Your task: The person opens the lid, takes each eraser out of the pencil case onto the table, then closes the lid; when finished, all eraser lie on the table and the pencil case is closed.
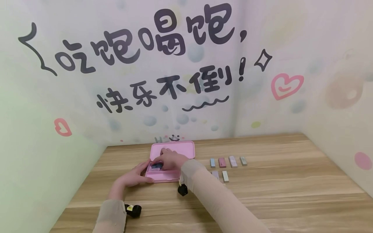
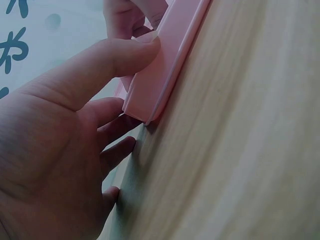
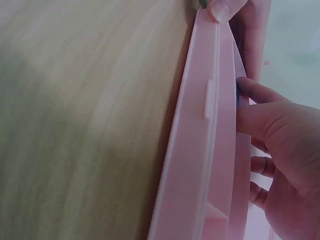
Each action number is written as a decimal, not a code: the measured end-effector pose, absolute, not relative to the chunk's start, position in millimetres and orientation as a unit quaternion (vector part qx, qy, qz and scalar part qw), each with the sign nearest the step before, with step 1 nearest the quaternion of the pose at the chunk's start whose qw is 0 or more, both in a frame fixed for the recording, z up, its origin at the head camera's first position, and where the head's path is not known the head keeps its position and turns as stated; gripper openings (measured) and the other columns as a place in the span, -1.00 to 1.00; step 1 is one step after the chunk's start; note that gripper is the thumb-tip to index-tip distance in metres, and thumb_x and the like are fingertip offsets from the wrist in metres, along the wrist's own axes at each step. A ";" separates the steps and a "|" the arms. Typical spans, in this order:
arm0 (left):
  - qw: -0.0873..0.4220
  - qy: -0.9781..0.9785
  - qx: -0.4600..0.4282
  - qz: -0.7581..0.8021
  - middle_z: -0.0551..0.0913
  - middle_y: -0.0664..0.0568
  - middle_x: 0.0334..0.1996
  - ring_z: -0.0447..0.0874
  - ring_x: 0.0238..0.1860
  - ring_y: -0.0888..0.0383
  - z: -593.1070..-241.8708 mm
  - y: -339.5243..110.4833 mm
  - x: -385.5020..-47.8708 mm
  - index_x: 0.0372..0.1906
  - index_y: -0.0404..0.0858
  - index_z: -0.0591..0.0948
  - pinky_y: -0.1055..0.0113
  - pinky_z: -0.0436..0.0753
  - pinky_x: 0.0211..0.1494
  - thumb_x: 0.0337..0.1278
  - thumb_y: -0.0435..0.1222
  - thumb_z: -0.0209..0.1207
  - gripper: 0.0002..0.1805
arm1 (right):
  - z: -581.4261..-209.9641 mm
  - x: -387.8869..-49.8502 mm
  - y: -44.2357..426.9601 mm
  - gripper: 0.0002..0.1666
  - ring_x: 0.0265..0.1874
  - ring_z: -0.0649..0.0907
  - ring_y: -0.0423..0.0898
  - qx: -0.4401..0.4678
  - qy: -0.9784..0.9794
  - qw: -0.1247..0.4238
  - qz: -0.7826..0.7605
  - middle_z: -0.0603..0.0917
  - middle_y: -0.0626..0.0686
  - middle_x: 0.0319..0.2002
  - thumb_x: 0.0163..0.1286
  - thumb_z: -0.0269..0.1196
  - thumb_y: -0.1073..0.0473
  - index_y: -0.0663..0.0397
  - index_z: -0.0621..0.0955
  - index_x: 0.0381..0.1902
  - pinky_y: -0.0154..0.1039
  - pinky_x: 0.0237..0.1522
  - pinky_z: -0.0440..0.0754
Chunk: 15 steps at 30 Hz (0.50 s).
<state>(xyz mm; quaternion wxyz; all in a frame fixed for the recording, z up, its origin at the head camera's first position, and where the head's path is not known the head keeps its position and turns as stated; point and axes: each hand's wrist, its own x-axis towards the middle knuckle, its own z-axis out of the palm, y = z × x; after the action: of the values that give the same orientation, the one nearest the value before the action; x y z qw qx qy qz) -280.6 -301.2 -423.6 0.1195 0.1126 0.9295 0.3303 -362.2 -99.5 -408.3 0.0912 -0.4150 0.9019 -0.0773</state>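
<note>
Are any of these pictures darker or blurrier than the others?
Head view: brightest, the wall lettering crisp; left wrist view: dimmer, the tabletop soft, a dark shadow beside the left hand; right wrist view: also dim, a broad shadow across the tabletop.

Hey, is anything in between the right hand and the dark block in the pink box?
Nothing visible. The right hand is right at the dark block inside the pink box. The lid is open on the far side, and the left hand holds the box's left end, off to the side.
</note>
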 end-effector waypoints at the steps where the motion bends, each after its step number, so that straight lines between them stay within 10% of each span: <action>1: 0.119 0.930 0.112 0.330 0.00 -0.32 0.48 -0.13 0.46 -0.33 -423.6 -301.2 -280.5 0.54 -0.23 -0.01 -0.33 0.01 0.34 0.01 0.05 0.36 0.11 | -408.6 -362.4 -99.7 -0.38 -0.08 0.38 -0.16 -0.416 0.901 0.092 -0.079 0.41 -0.05 0.01 0.31 0.30 0.16 -0.68 0.53 0.19 -0.26 -0.04 0.39; 15: 0.117 0.932 0.120 0.321 0.00 -0.34 0.47 -0.10 0.45 -0.34 -425.7 -301.3 -279.7 0.54 -0.24 0.00 -0.34 0.03 0.33 0.01 0.08 0.34 0.11 | -405.2 -361.0 -101.6 -0.46 -0.07 0.41 -0.17 -0.426 0.897 0.089 -0.076 0.43 -0.07 -0.02 0.31 0.31 0.16 -0.55 0.57 0.16 -0.25 0.02 0.40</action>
<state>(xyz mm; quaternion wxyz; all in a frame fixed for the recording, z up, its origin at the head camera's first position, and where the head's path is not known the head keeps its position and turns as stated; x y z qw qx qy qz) -279.7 -301.3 -425.7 0.1166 0.1200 0.9321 0.3212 -361.0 -101.6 -405.2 0.0890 -0.4256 0.8973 -0.0764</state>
